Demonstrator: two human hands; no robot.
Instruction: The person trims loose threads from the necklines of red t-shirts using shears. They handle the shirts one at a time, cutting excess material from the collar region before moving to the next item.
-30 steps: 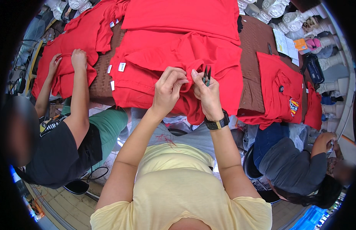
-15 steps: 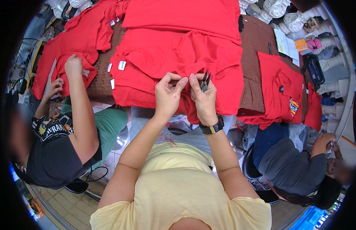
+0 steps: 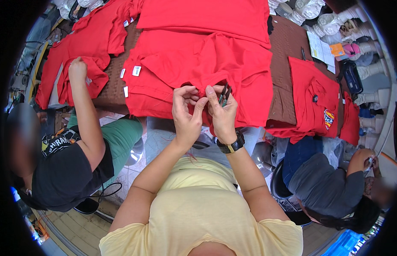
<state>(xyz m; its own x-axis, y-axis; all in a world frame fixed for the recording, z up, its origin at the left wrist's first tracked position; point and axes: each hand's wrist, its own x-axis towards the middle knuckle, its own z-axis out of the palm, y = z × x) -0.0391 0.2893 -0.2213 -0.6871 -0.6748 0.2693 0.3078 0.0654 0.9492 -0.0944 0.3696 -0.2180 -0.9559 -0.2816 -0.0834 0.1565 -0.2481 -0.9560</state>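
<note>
A red shirt (image 3: 164, 96) lies on the table in front of me, its cloth bunched up between my two hands. The fingers of my left hand (image 3: 187, 113) curl round a fold of it, thumb toward the right hand. My right hand (image 3: 223, 115), with a watch on the wrist, has its thumb and index finger at the same fold. Tucked in that hand is a pair of thread snips (image 3: 224, 96), dark blades pointing away from me. What the fingertips pinch is too small to make out.
More red shirts (image 3: 202, 17) lie beyond and to both sides on the brown tabletop (image 3: 284, 51). A co-worker (image 3: 66, 170) handles red cloth at the left; another person (image 3: 331, 183) sits at the right. Papers (image 3: 321, 50) and a dark pouch (image 3: 351, 77) lie at the far right.
My left fingers have curled further round the cloth and spread slightly. My right hand has shifted a little left and the snips tilt differently. The left co-worker's arm has moved slightly left.
</note>
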